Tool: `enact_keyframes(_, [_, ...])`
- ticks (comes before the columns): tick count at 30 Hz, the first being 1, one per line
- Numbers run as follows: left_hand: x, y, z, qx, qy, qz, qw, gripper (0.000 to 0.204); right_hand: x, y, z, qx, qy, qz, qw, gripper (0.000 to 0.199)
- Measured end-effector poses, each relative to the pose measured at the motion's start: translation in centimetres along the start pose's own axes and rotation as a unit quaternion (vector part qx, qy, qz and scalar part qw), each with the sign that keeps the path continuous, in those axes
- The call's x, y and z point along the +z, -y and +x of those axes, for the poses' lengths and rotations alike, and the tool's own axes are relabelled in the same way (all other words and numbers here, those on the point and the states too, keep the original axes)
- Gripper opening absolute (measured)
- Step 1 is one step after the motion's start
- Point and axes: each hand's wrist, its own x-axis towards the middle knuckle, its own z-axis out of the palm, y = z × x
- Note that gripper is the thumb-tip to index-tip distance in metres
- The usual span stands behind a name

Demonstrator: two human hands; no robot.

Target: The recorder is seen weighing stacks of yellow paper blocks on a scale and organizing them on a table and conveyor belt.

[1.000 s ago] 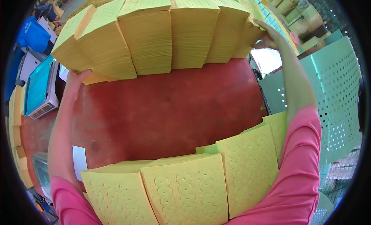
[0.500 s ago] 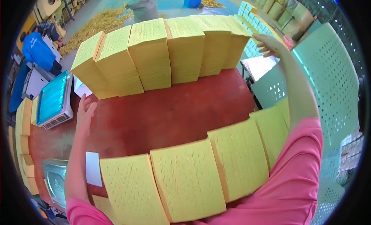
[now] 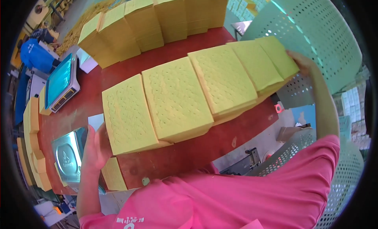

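Near row of yellow stacks (image 3: 177, 101) between the two hands, slanting across mid-table. Half a second earlier the hands were apart from both rows; this row, farther from the near edge than before, is now the load handled, while the far row (image 3: 143, 26) stands untouched. The left hand (image 3: 98, 144) meets the row's left end, thumb raised; the right hand (image 3: 301, 63) meets its right end. Fingers are partly hidden, so firmness of grasp cannot be told, nor whether the row is lifted. Surface: red table (image 3: 189, 152), with a green perforated bin (image 3: 334, 63) at far right. Room, far left: heaped yellow scraps (image 3: 92, 24), then a person in blue (image 3: 35, 53). Smaller, table left: scale (image 3: 61, 85), metallic tin (image 3: 67, 152), yellow block (image 3: 115, 176).
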Motion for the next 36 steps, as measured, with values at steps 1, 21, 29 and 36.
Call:
enact_keyframes(1, [0.2, 0.2, -0.2, 0.0, 0.01, 0.003, 1.0, 0.083, 0.0, -1.3, 0.1, 0.041, -0.014, 0.014, 0.999, 0.078])
enact_keyframes(21, [0.9, 5.3, 2.5, 0.004, -0.097, 0.108, 0.989, 0.068, 4.8, -4.1, -2.0, 0.094, 0.021, 0.18, 0.979, 0.08])
enact_keyframes(29, [0.7, -3.0, 9.6, -0.077, -0.062, -0.039, 0.994, 0.07, 5.9, 1.6, 8.8, 0.033, 0.057, 0.13, 0.989, 0.077])
enact_keyframes(36, [-0.2, -7.9, 16.8, -0.008, -0.067, 0.074, 0.995, 0.069, 5.6, 5.2, 18.1, 0.029, 0.094, 0.132, 0.986, 0.079])
